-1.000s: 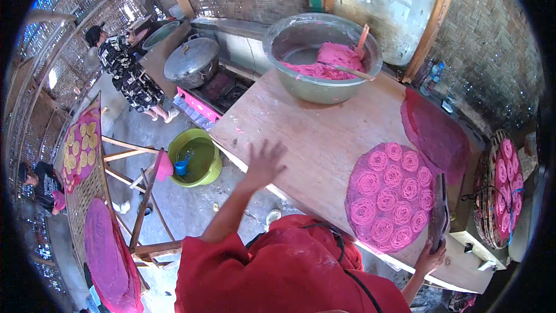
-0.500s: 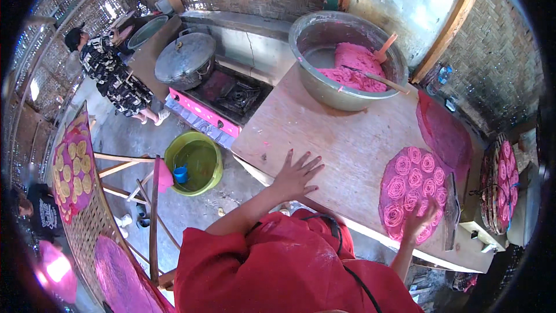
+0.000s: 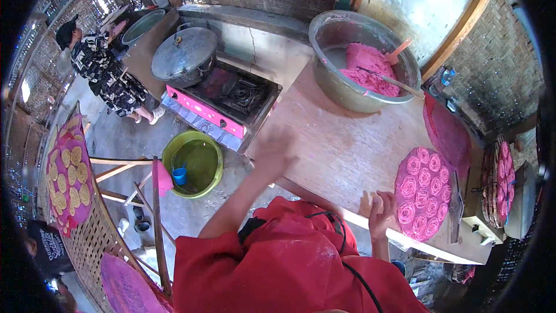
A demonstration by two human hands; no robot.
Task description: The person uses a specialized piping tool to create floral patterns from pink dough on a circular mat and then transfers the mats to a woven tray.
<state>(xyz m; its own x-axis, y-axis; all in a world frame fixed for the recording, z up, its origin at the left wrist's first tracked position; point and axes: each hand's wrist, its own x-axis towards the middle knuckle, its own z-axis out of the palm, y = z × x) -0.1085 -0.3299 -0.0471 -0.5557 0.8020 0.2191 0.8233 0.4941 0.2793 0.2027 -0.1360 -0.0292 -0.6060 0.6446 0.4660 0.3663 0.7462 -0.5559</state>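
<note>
Right hand [image 3: 380, 215] swings clear of the rosette-covered pink disc [image 3: 424, 194], now by the table [image 3: 341, 139] edge, fingers loosely bent, apart | disc lies just right of it, dark bar [image 3: 456, 208] beyond | left hand [image 3: 274, 153], flat a beat ago, blurs into motion, fingers seemingly spread, disc well to its right

Pale lettering [image 3: 54, 246] ran across a black shirt [image 3: 58, 264] at eight o'clock, too small and warped for my remote feed to read. Small pale marks on the pink stove front [image 3: 202, 111] at ten o'clock were likewise too fine for me.
</note>
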